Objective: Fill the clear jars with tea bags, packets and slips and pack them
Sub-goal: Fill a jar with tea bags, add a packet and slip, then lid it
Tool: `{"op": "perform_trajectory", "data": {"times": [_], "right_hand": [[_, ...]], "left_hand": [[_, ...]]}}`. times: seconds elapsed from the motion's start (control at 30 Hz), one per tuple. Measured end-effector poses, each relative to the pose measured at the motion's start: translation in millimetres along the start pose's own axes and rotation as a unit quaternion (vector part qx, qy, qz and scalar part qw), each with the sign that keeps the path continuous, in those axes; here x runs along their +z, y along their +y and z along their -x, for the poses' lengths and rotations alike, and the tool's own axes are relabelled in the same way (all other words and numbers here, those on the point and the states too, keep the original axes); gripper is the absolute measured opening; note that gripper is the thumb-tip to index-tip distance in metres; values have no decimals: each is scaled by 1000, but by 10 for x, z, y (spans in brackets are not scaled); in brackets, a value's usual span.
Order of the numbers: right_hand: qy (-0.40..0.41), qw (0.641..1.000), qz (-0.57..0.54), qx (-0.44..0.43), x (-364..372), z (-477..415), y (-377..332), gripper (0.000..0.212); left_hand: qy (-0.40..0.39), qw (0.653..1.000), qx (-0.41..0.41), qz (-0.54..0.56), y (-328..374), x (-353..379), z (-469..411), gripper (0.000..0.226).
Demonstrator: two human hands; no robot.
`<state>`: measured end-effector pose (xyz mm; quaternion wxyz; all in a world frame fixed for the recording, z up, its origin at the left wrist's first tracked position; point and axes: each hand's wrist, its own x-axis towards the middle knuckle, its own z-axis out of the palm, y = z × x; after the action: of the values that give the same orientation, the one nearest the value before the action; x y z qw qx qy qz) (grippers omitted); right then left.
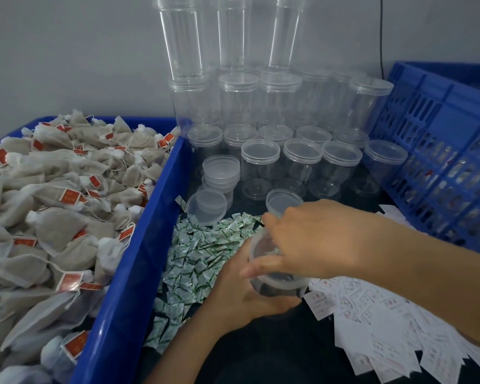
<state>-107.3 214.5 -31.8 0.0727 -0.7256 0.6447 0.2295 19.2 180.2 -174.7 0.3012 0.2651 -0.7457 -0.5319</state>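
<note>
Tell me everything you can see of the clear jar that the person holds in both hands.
The held jar is round, of clear plastic, with a thicker band at its near edge. It is tilted above the dark table, between the green-and-white packets and the paper slips. The left hand grips it from below; the right hand covers its top, thumb across its wall. What lies inside is too blurred to tell.

One head-worn view (wide-angle) looks forward and down, close over the black tabletop (275,350), blue plastic bin (139,259) at nine o'clock.
</note>
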Motion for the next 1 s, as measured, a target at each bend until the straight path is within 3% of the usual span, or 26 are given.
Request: {"op": "perform_trajectory", "data": {"times": [0.1, 0.2, 0.23, 0.27, 0.37, 0.47, 0.5, 0.57, 0.63, 0.73, 0.8, 0.83, 0.93, 1.0], "right_hand": [[-83, 995, -21, -42, -112, 48, 22, 60], [-137, 986, -22, -90, -193, 86, 70, 114], [-134, 988, -24, -71, -200, 95, 48, 119], [-122, 992, -17, -42, -186, 90, 15, 112], [-80, 996, 48, 12, -102, 49, -61, 64], [-85, 996, 24, -22, -156, 102, -46, 60], [-105, 993, 24, -38, -180, 103, -16, 72], [-144, 988, 7, -61, -187, 104, 40, 115], [-134, 989, -25, -52, -178, 105, 21, 126], [-38, 999, -16, -11, -72, 55, -40, 103], [-38, 999, 9, -31, -64, 47, -56, 71], [-55, 997, 10, -51, -100, 59, -56, 65], [-122, 990, 1, -76, -120, 64, 8, 111], [-100, 993, -34, -52, -116, 88, -17, 120]], "left_hand": [[20, 1000, -11, -10, -8, 9, 23, 73], [23, 999, -12, -20, -10, 14, 28, 70], [21, 1000, -12, -11, 4, 14, 25, 72], [18, 1000, -10, -8, 11, 10, 22, 74], [4, 1000, 6, -12, 28, 7, 17, 69], [14, 1000, -7, -21, 35, 6, 29, 73], [19, 1000, -11, -22, 22, 8, 34, 70], [20, 999, -20, -19, 21, 16, 39, 70], [14, 999, -16, -24, 38, 9, 30, 78], [0, 999, -3, -43, 44, -1, 24, 77], [5, 999, -11, -32, 26, 5, 41, 74], [11, 999, -18, -29, 14, 8, 48, 72], [19, 999, -32, -33, -7, 27, 39, 72], [21, 998, -25, -50, 28, 20, 29, 73]]}}
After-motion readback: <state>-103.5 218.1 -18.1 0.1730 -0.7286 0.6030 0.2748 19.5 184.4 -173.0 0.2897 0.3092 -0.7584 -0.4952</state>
